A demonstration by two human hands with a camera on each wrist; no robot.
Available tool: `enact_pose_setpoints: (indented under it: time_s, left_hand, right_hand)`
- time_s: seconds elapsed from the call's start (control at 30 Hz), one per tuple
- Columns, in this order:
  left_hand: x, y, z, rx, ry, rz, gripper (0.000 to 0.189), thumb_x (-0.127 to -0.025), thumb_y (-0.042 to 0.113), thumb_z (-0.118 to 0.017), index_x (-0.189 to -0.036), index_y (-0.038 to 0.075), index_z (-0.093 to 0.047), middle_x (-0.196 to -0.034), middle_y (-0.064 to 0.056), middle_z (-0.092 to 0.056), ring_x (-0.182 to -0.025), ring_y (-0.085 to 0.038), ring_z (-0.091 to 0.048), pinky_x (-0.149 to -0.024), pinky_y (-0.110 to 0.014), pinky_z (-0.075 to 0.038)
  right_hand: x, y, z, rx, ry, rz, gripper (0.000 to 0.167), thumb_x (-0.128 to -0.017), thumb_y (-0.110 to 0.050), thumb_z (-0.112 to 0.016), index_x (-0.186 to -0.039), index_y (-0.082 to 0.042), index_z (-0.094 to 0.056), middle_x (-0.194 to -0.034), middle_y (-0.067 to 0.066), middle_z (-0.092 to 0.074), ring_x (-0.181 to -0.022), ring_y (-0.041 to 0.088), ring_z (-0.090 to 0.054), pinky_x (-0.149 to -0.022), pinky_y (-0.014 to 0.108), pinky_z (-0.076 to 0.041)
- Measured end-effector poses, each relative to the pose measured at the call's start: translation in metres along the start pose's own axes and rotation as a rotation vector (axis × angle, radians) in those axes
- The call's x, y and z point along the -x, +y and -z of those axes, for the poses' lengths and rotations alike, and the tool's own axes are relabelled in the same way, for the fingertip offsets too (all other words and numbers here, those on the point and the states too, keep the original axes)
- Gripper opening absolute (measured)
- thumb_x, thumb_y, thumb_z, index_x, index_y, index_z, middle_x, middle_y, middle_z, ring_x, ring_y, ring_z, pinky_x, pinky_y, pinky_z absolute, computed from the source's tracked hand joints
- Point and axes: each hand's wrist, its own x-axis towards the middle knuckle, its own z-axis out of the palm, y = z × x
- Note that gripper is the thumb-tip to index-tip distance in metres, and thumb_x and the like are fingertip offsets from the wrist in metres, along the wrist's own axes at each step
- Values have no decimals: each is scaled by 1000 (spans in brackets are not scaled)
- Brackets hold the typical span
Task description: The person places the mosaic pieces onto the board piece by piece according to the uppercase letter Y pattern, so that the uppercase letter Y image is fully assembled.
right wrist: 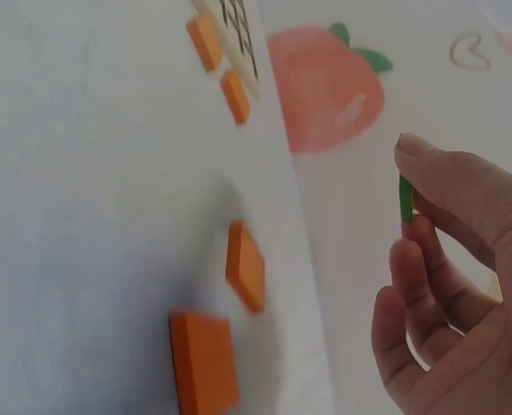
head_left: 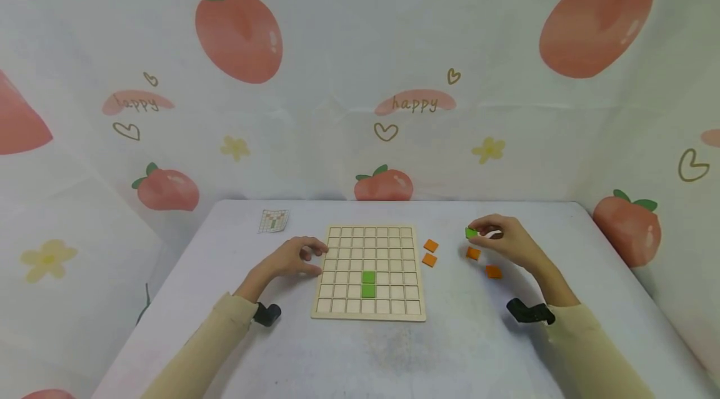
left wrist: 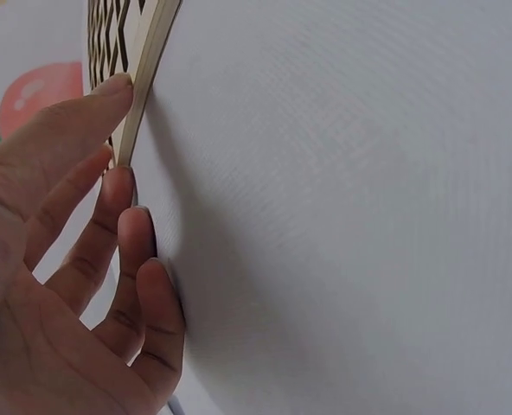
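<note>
A wooden grid board [head_left: 368,317] lies mid-table, with two green square tiles [head_left: 368,291] in neighbouring cells of one column. My left hand [head_left: 292,256] rests at the board's left edge, thumb and fingertips against the rim, fingers loosely bent. In the left wrist view the thumb [left wrist: 109,99] lies on the board's edge [left wrist: 144,82]. Raised over the right of the table, my right hand [head_left: 503,237] pinches a green tile [head_left: 470,233] between thumb and fingers. In the right wrist view that tile [right wrist: 406,199] shows edge-on, held apart from the tabletop.
Two orange tiles [head_left: 430,252] lie just right of the board. Another orange tile [head_left: 473,253] is below the right hand, and one more orange tile [head_left: 494,271] sits nearer me. A small printed grid card [head_left: 274,221] lies at the back left. A patterned cloth [head_left: 337,74] hangs behind the table.
</note>
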Motion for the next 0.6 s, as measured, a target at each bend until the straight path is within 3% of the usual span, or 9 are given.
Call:
enact_pose_setpoints:
  time_s: [0.37, 0.6]
  left_hand:
    - [0, 0, -2, 2, -1, 37, 44, -80, 8, -86, -122, 7, -70, -108, -1, -64, -92, -20, -57, -85, -39, -48]
    - [0, 1, -1, 3, 2, 46, 45, -80, 7, -86, -122, 8, -69, -109, -1, -63, -93, -20, -58, -87, -40, -48]
  right_hand:
    - [-21, -24, -47, -93, -142, 61, 26, -86, -9, -83, -110, -3, -73, -104, 5, -70, -91, 23, -61, -79, 32, -53]
    - [-36, -34, -85, -123, -214, 134, 23, -84, -5, -83, -104, -2, -73, -88, 1, -63, -81, 18, -58, -74, 30, -52]
